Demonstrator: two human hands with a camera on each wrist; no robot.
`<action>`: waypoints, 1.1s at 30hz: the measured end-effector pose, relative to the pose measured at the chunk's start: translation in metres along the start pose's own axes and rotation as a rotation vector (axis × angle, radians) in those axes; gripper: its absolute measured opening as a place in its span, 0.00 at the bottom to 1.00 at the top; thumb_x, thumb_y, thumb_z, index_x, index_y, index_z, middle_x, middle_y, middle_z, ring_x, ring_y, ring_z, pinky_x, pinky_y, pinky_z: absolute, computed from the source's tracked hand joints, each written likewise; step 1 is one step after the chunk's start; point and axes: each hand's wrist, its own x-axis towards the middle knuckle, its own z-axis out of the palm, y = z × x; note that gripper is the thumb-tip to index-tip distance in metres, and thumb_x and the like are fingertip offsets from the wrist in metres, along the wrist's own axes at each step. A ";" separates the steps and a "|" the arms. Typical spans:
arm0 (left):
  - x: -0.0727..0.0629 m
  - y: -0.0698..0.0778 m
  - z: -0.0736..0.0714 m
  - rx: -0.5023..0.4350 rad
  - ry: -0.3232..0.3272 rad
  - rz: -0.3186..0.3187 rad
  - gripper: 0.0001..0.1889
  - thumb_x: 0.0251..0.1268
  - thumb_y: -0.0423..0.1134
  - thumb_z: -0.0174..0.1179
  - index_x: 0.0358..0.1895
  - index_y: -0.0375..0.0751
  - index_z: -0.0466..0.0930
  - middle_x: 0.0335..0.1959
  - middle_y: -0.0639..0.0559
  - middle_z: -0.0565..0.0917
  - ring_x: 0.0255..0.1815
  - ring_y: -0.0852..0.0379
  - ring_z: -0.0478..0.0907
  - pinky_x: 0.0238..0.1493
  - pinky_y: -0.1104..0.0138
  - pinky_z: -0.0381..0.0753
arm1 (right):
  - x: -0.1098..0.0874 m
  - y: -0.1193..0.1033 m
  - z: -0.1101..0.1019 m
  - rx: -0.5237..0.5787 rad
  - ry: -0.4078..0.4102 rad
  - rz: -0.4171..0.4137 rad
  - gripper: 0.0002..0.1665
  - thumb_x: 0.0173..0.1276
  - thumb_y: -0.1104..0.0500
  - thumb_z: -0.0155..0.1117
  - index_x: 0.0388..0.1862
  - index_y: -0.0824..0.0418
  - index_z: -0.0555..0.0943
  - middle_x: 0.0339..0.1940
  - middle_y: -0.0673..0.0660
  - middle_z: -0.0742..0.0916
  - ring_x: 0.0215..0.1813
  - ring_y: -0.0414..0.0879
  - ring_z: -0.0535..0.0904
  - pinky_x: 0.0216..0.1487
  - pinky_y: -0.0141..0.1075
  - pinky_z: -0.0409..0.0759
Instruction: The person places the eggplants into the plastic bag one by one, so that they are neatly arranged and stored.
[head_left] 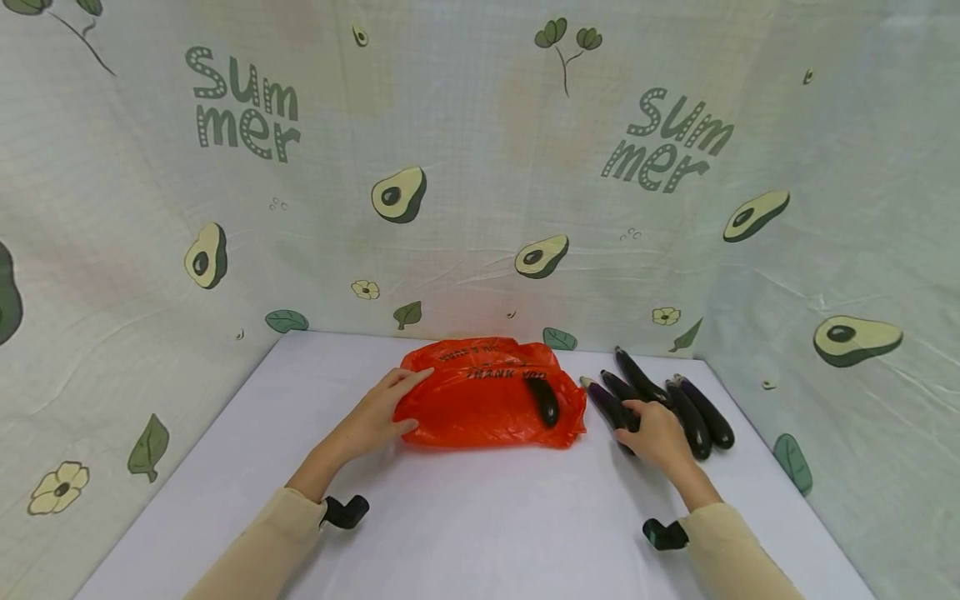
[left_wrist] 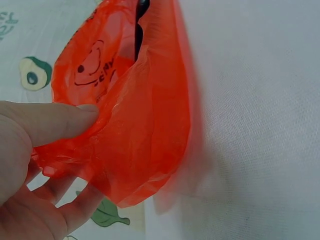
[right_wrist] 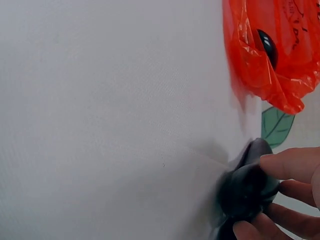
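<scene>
A red plastic bag with printed black lettering lies on the white table, its mouth spread wide. One dark eggplant shows inside it, toward the right. At the bag's left end my left hand holds the rim, thumb on one side of the film and fingers on the other. To the right of the bag, my right hand grips the lower part of an eggplant, the leftmost of a group. In the right wrist view, thumb and fingers lie around its glossy rounded end.
Several more eggplants lie close together beside and behind my right hand. A pale cloth wall with avocado and leaf prints rises behind the white tabletop and along both sides.
</scene>
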 end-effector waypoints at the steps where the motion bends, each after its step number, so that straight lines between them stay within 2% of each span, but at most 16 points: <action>1: 0.000 0.000 0.000 -0.002 -0.001 -0.003 0.46 0.66 0.31 0.73 0.84 0.57 0.62 0.72 0.43 0.69 0.73 0.40 0.69 0.63 0.47 0.84 | 0.000 0.000 0.000 -0.003 0.003 -0.005 0.35 0.64 0.58 0.79 0.67 0.72 0.80 0.55 0.74 0.85 0.56 0.69 0.82 0.62 0.68 0.79; 6: 0.000 0.001 0.000 -0.015 -0.002 -0.005 0.46 0.66 0.30 0.73 0.84 0.57 0.62 0.73 0.43 0.69 0.74 0.40 0.69 0.63 0.46 0.84 | 0.000 0.001 0.001 -0.008 0.012 -0.022 0.34 0.64 0.58 0.79 0.65 0.73 0.81 0.50 0.72 0.87 0.49 0.64 0.82 0.57 0.64 0.82; 11: 0.000 0.001 -0.001 -0.012 -0.001 0.009 0.46 0.66 0.30 0.73 0.84 0.56 0.62 0.72 0.43 0.70 0.74 0.40 0.69 0.64 0.46 0.84 | -0.001 0.002 0.001 0.000 0.002 -0.021 0.34 0.64 0.57 0.78 0.64 0.74 0.81 0.50 0.72 0.87 0.49 0.64 0.82 0.56 0.64 0.82; 19: 0.000 0.001 0.000 -0.009 0.002 0.008 0.46 0.66 0.30 0.73 0.84 0.56 0.62 0.73 0.42 0.69 0.74 0.39 0.69 0.64 0.46 0.84 | -0.002 0.003 0.001 0.020 -0.033 0.026 0.36 0.67 0.56 0.76 0.68 0.74 0.78 0.61 0.77 0.84 0.61 0.72 0.80 0.63 0.70 0.77; 25: 0.000 0.000 0.000 -0.008 0.003 0.002 0.46 0.66 0.30 0.74 0.84 0.57 0.62 0.73 0.42 0.69 0.74 0.40 0.69 0.63 0.47 0.85 | -0.002 0.005 0.000 0.036 -0.051 0.034 0.36 0.68 0.55 0.76 0.69 0.73 0.78 0.51 0.73 0.87 0.50 0.64 0.81 0.58 0.65 0.82; 33: -0.001 0.001 -0.001 -0.017 0.003 -0.006 0.46 0.66 0.30 0.74 0.84 0.57 0.62 0.73 0.42 0.69 0.74 0.40 0.69 0.62 0.47 0.85 | 0.001 0.007 -0.002 0.059 -0.077 0.041 0.37 0.69 0.53 0.76 0.69 0.73 0.77 0.49 0.71 0.86 0.46 0.60 0.79 0.51 0.58 0.85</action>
